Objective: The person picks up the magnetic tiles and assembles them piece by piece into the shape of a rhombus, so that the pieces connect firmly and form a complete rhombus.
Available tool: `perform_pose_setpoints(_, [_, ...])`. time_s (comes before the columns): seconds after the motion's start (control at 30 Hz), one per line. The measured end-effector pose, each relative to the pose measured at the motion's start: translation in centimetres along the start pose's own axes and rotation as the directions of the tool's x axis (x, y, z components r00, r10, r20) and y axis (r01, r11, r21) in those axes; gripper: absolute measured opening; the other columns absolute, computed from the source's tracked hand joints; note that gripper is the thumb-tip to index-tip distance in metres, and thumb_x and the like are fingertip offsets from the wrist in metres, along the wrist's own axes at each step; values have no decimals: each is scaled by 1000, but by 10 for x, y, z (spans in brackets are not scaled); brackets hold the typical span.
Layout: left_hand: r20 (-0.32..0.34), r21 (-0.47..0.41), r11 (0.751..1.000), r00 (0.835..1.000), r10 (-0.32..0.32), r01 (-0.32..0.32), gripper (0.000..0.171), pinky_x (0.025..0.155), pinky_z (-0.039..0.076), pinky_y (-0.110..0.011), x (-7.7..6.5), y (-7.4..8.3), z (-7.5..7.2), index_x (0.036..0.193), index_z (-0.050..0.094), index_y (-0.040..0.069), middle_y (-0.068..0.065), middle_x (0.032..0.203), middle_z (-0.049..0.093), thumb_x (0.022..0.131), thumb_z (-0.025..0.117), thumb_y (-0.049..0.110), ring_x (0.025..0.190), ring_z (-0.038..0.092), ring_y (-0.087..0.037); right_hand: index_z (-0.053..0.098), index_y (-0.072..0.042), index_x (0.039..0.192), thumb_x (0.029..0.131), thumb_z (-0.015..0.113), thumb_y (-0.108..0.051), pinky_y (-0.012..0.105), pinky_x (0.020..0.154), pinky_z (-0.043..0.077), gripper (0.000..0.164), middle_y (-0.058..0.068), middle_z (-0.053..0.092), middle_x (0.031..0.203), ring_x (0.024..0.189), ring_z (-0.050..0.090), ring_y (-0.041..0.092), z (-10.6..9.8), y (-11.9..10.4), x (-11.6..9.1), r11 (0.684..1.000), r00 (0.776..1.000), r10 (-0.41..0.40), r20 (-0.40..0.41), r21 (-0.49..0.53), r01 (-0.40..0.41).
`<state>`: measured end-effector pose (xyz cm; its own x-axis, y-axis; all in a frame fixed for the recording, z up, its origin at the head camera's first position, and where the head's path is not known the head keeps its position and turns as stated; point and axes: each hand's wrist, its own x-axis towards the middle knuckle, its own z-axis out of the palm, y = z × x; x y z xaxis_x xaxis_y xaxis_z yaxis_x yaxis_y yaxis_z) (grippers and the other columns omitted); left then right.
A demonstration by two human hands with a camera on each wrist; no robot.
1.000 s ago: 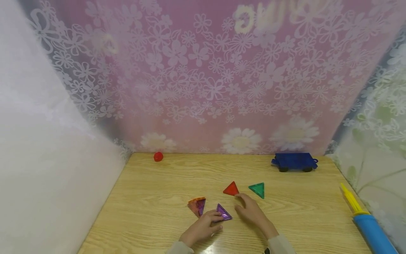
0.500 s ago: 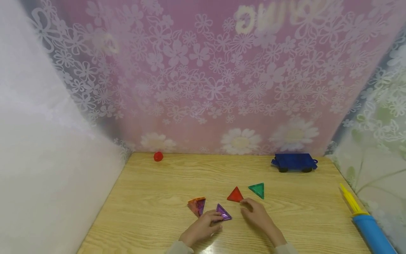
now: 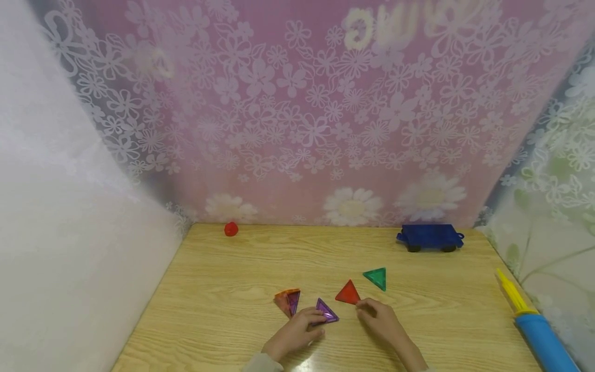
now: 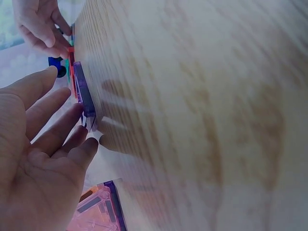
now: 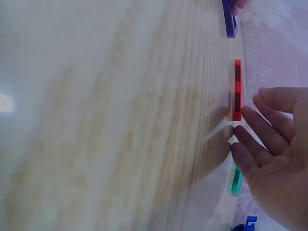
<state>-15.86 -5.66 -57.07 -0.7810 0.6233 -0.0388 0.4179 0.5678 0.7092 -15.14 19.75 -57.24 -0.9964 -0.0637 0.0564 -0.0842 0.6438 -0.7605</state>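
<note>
In the head view, my left hand [image 3: 295, 330] rests its fingertips on a purple triangle magnetic tile [image 3: 328, 311], covering its left corner. My right hand [image 3: 383, 324] touches the lower right corner of a red triangle tile [image 3: 348, 294] with its fingertips. Its fingers are loosely bent in the right wrist view, not wrapped round the red tile [image 5: 237, 91]. A green triangle tile [image 3: 377, 278] lies just beyond, to the right. Left of the purple tile, an orange tile [image 3: 281, 300] with a curved edge lies against another purple tile [image 3: 293, 300], partly behind my left hand.
On the wooden table [image 3: 223, 268], a small red ball-like object [image 3: 231, 229] sits at the back left. A blue wheeled toy base [image 3: 431, 237] stands at the back right. A blue and yellow pump [image 3: 541, 336] lies along the right edge. Flowered cloth [image 3: 297, 129] hangs behind.
My right hand has drawn the red tile toward me and slightly right, away from the back of the table. The left hand and the purple tile have stayed put.
</note>
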Motion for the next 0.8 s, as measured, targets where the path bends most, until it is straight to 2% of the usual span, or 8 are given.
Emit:
perform_pose_setpoints(0.27, [2,12,1000,1000,-6,6,37,107,37,-43,2,-2,0,127,60,9,-8,136,53,94,59,26,130,43,-28,70,-13,97,88,67,-13,44,92,49,9,1,71,100,103,63,29,-3,1,-5,1000,1000,9,10,-6,-9])
perform_pose_setpoints(0.5, [3,-2,1000,1000,-15,15,38,106,39,-43,0,0,-2,128,59,10,-9,137,51,94,59,27,130,43,-28,71,-14,97,88,67,-14,45,94,48,10,0,70,103,106,62,28,-4,0,-6,999,998,53,27,12,-53])
perform_pose_setpoints(0.67, [-8,-19,1000,1000,2,-2,37,105,41,-43,0,0,-2,128,59,10,-8,135,53,94,59,25,128,45,-28,70,-13,102,89,66,-11,47,97,45,13,1,69,107,111,59,29,-3,2,-6,998,999,37,-9,56,-36])
perform_pose_setpoints(0.8, [-22,-32,999,1000,13,-14,36,103,42,-43,1,-1,-3,128,59,10,-6,133,55,93,61,22,126,47,-28,68,-10,110,90,65,-10,46,95,46,20,3,66,111,111,57,29,-3,5,-3,998,999,26,-36,57,-24])
